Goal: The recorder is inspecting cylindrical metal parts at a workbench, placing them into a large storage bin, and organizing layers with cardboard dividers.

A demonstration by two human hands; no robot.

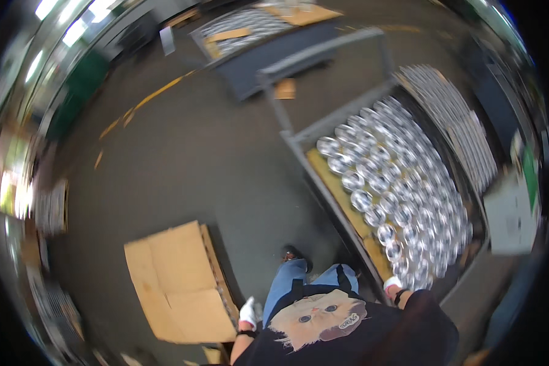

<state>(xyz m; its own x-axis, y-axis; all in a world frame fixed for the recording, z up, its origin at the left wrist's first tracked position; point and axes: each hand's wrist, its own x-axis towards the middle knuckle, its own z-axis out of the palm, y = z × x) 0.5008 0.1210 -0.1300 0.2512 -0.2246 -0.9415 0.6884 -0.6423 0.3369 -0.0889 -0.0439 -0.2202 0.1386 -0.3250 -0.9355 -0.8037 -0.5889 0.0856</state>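
Note:
My left hand (247,312), in a white glove, hangs low beside my leg, close to the right edge of a large cardboard sheet (177,283). A small greyish, shiny patch shows next to its fingers, too blurred to name. On the other side, my gloved right hand (392,283) is at the near-left rim of a metal cart (329,204). Many round, shiny metal pieces (378,183) stand in rows on the cart, over yellowish-brown board (329,171). The nearest of them are just beyond my right hand. Blur hides how the fingers of both hands are set.
The cardboard covers a low stack at my left. Stacked metal parts (451,122) and a white box (512,216) stand right of the cart. A grey-sided table (274,61) bearing more metal pieces is ahead. Yellow lines (158,91) mark the grey floor.

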